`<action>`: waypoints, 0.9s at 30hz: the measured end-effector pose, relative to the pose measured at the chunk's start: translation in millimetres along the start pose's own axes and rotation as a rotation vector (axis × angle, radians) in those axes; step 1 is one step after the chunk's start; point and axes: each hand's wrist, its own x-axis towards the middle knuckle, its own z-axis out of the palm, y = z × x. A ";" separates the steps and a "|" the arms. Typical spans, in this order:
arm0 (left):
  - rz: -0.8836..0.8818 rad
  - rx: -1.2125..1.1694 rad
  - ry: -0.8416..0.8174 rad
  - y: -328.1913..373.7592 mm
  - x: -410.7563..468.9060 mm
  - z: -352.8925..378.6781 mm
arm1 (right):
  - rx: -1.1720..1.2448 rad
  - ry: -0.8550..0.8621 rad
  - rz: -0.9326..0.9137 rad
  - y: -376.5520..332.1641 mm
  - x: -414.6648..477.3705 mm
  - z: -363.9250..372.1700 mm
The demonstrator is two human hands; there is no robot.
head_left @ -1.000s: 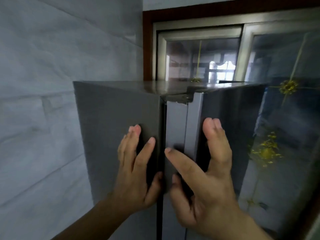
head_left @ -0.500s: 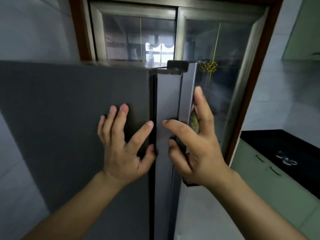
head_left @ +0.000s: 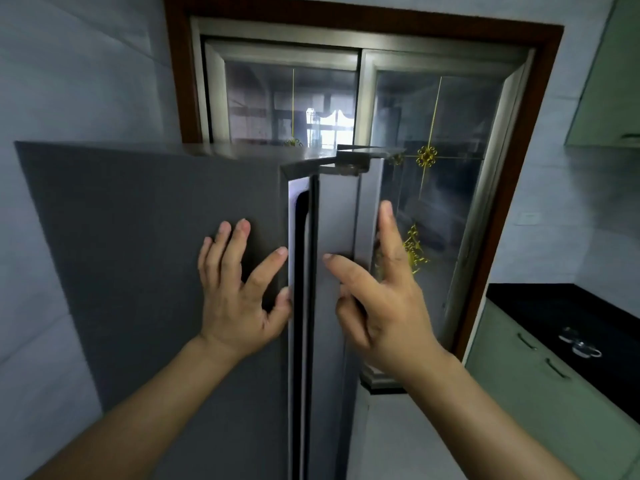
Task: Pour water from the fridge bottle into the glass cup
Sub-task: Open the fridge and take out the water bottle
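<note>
Door (head_left: pixel 335 209) has cracked off its seal since half a second ago: the seam that was shut then now shows a narrow lit gap (head_left: pixel 302 341) down the fridge (head_left: pixel 138 254) corner. Both hands sit about where they were.

Left hand (head_left: pixel 239 299): open, fingers spread, palm flat against the fridge's side panel, apparently bracing it.
Right hand (head_left: pixel 384 306): grips the door's edge, thumb on the near edge face and fingers reaching round to the front. How far those fingers curl cannot be seen.

Bottle: not in view; presumably inside the fridge, behind the door. Nothing of the interior shows through the gap yet.
Cup: not identified. Some clear glassware (head_left: pixel 580 346) stands on the black counter (head_left: pixel 540 306) to the right, well apart from the fridge; too small to tell whether a cup is there.

Step in hand, as judged: opening the door. Task barely begun.

Risks from here:
- Grip is a pinch on a smooth edge, not a handle. It may slip and let the seal pull the door shut again.
- Left thumb lies just beside the gap; fingers could get caught if the door snaps back.
- A hard yank could rock the cabinet and topple the bottle inside.
</note>
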 end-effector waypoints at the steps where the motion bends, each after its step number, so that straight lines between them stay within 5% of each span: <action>1: -0.006 0.002 0.000 1.3 0.2 0.2 | 0.017 0.001 0.014 5.5 -7.0 -7.7; 9: -0.008 0.058 -0.053 6.8 2.3 -8.6 | 0.089 0.039 0.139 39.6 -56.7 -72.1; 17: -0.047 0.092 -0.135 19.0 6.8 -21.5 | -0.009 0.259 0.392 54.0 -108.1 -128.4; 20: -0.056 0.080 -0.157 23.9 7.8 -26.5 | -0.151 0.315 0.314 51.2 -114.9 -135.8; 24: -0.108 0.065 -0.210 31.6 9.6 -31.4 | -0.189 0.099 0.163 58.3 -103.7 -130.3; 27: -0.124 0.076 -0.227 32.2 9.9 -32.1 | -0.257 -0.228 0.294 65.2 -82.3 -115.9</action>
